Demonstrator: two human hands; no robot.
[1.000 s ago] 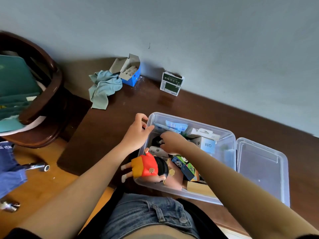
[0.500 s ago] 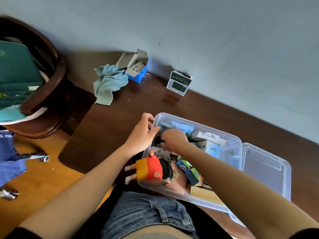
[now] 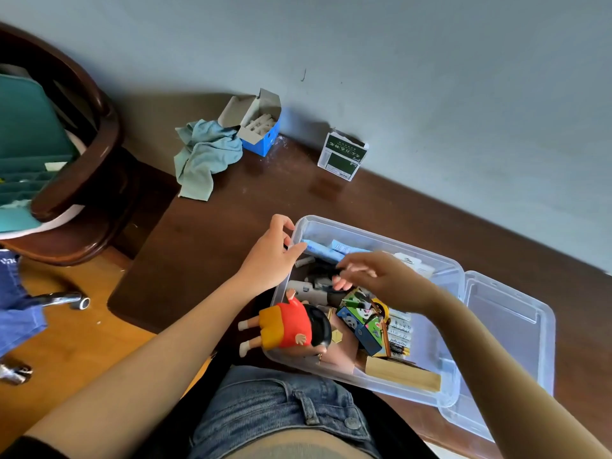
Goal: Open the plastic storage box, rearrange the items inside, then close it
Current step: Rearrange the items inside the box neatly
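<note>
Head-camera footage shows a clear plastic storage box (image 3: 443, 390) resting open on a dark wooden surface (image 3: 212, 246), at its near edge just ahead of the person's lap. Its lid (image 3: 516, 329) is laid flat just beside the box on the right. The left hand (image 3: 270, 256) is curled over the box's far-left corner, fingers hooked on the rim. The right hand (image 3: 381, 274) is held over the middle of the box, blurred, its fingers bent downward above a dark item; whether anything is pinched cannot be told. Inside the box are seen a toy figure (image 3: 293, 327) in a red shirt and yellow shorts lying against the left wall with its legs hanging over the rim, a panda-printed carton (image 3: 361, 321), a wooden block (image 3: 402, 376) at the near wall, and a pale blue packet (image 3: 323, 251) at the far wall. Farther back on the surface, by the wall, an open blue carton (image 3: 261, 127), a crumpled blue-green cloth (image 3: 205, 154) and a green-and-white carton (image 3: 342, 157) are found.
</note>
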